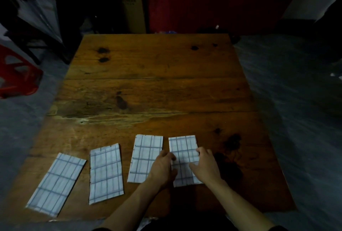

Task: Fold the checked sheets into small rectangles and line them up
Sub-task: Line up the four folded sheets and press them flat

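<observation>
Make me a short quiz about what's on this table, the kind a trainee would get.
1. How many folded checked sheets lie on the wooden table?
2. True or false: both hands rest on the leftmost sheet.
3. Which sheet lies most askew from the others: A) leftmost, B) second from left, C) third from left?

Key
1. Four, in a row along the near edge.
2. False. The left hand and right hand both touch the rightmost sheet, one at each side edge.
3. A; it lies at a slant while the rest sit nearly straight.
</observation>
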A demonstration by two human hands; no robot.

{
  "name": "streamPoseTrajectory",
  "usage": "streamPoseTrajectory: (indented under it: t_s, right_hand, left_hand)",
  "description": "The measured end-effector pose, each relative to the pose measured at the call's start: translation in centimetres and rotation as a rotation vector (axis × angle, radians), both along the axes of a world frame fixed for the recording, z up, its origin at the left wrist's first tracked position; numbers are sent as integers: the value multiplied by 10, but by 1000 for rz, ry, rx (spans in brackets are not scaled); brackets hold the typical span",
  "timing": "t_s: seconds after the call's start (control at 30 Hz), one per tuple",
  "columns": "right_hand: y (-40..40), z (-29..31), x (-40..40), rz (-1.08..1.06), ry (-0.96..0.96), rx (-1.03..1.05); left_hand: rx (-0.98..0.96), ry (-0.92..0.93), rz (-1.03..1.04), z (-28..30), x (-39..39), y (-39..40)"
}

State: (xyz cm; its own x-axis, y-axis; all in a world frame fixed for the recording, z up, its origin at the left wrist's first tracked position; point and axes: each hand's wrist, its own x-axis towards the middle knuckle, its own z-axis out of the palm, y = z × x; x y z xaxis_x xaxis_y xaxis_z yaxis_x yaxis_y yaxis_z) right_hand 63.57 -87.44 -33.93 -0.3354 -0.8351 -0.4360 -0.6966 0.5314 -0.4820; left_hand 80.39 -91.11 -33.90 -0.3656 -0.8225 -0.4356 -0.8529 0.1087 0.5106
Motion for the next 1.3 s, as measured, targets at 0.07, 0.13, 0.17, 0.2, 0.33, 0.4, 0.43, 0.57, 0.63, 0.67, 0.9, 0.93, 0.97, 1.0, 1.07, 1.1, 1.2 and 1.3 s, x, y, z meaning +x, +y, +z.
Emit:
streamPoseTrajectory:
  t_s: [0.07,0.13,0.17,0.2,0.33,0.4,0.43,0.57,0.63,0.67,0.9,0.93,0.97,1.0,1.07,1.1,1.2,1.3]
  right_hand:
    - [2,0,0,-6,-26,4]
    - [5,0,0,-13,-50,4]
    - [6,-1,0,-17,-64,3]
    - [7,-1,-1,-21,-79,3]
    - [11,-1,-2,-16,-100,-4]
    - [12,-1,-3,-12,-106,-1]
    - [12,-1,-4,-11,-108,0]
    - [11,0,-7,-11,-127,-16]
    - [12,0,-8,-5,-141,-24]
    - [13,1,-8,-1,-143,-25]
    - [18,1,-12,27,-153,-1]
    - [19,0,-13,31,-159,-7]
    - [21,-2,-14,35,-164,-12]
    - [22,-3,-14,39,-170,-20]
    - [26,-5,-15,54,-164,-47]
    - [27,-5,-14,64,-144,-60]
    - [30,-1,-10,73,-75,-92]
    - [27,5,-1,77,-43,-130]
  left_hand:
    - [-7,30,26,0,-2,0]
    - [-17,58,42,0,-5,-1]
    - [-26,70,43,0,-7,-1]
    - [-38,79,39,0,-8,0]
    - [-67,86,43,-1,-10,3]
    - [-76,82,49,-1,-10,6]
    - [-77,80,51,-2,-10,7]
    - [-75,83,38,-4,-12,13]
    - [-73,85,42,-5,-13,15]
    - [-75,85,48,-6,-13,16]
    - [-79,117,79,-6,-11,20]
    - [-75,120,84,-5,-12,20]
    - [-73,126,92,-4,-12,21]
    - [-70,132,106,-3,-12,21]
    - [-74,144,129,-3,-11,21]
    - [-90,152,130,-3,-9,21]
    - [-137,181,134,-3,0,23]
    - [-160,213,115,0,17,15]
